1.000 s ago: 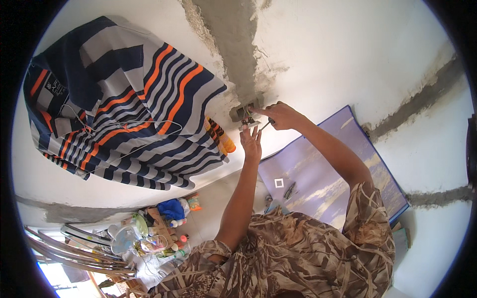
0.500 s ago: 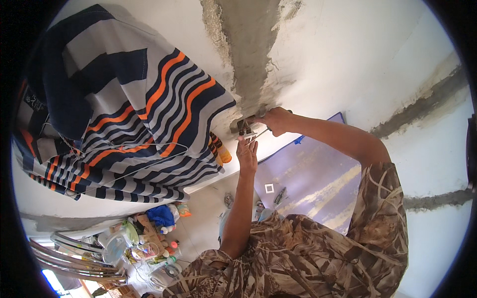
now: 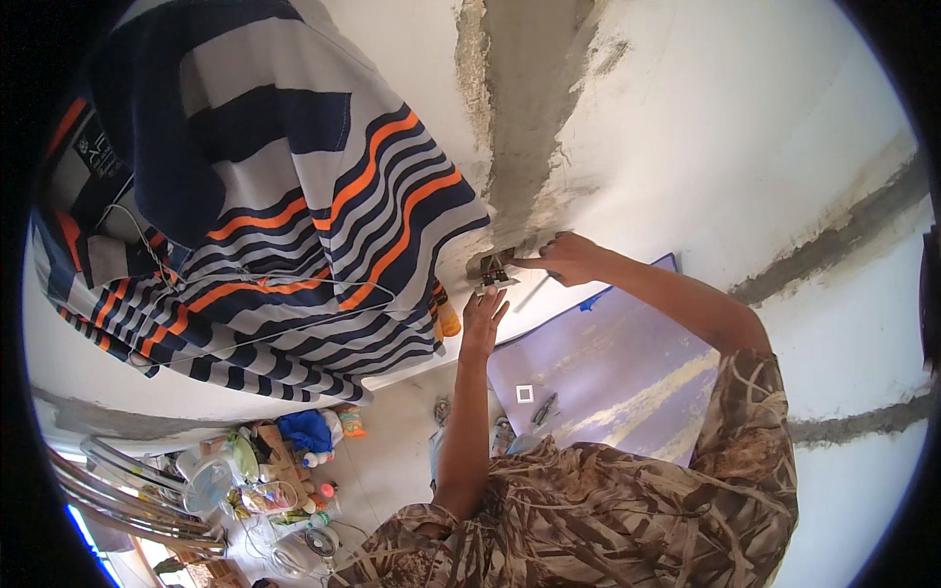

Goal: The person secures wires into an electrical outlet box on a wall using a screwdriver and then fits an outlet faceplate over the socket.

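Note:
A white-edged electrical fitting (image 3: 499,280), a wall switch or socket with dark terminals at its back, sits tilted out in front of a recessed wall box (image 3: 479,265). My left hand (image 3: 481,316) grips its lower edge from below, the other fingers partly spread. From the right, my right hand (image 3: 573,260) reaches in with the index finger stretched to the wires (image 3: 496,262) behind the fitting. Its other fingers are curled around a thin-shafted tool, apparently a screwdriver (image 3: 532,293), whose shaft slants down from the hand. The handle is mostly hidden.
A striped shirt (image 3: 323,206) on a wire hanger fills the left, close to my left hand. A purple board (image 3: 608,367) below bears a white square frame (image 3: 524,394) and pliers-like tool (image 3: 544,409). Clutter (image 3: 279,470) covers the lower left floor. Rough cement (image 3: 534,108) runs up the wall.
My right index finger now points at the wires, and the tool's shaft has swung away from the fitting. The left hand still holds the fitting. The whole view has shifted slightly.

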A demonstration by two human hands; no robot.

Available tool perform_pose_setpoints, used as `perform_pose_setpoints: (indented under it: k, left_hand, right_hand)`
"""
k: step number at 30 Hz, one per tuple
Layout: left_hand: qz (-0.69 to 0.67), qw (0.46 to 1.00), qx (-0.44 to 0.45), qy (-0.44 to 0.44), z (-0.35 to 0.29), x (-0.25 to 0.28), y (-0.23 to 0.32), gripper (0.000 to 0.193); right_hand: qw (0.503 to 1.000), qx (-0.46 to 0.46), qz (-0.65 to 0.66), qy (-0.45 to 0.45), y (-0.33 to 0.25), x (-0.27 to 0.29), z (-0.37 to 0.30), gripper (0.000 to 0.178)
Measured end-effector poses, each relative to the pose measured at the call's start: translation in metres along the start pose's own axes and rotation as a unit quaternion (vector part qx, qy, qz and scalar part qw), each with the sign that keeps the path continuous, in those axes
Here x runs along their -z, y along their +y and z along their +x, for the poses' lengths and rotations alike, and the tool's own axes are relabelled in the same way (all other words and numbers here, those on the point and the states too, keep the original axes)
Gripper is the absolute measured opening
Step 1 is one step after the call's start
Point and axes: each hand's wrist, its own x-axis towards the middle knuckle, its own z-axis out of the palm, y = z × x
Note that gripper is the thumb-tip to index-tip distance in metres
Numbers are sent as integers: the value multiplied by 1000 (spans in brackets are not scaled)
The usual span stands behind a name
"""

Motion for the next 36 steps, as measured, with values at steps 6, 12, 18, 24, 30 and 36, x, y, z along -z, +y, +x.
perform_pose_setpoints:
  k: [6, 12, 18, 24, 30, 36]
  left_hand:
    - [71, 995, -59, 28, 2, -13, -20, 65]
    - [116, 983, -114, 82, 6, -16, -34, 61]
    - [106, 976, -167, 86, 5, -21, -39, 49]
    - [51, 973, -198, 108, 10, -26, -32, 43]
    - [104, 972, -170, 126, 12, -27, -37, 45]
    - [61, 975, -212, 41, 9, -13, -29, 60]
  right_hand:
    - [989, 105, 66, 77, 27, -20, -28, 87]
    - [995, 17, 77, -58, -3, 25, 2, 99]
    - [992, 4, 80, -92, 1, 25, 18, 98]
    - [982, -30, 127, -138, -1, 29, 34, 88]
    - [994, -20, 106, -17, 14, -11, 16, 73]
    - [893, -132, 324, 282, -25, -47, -18, 10]
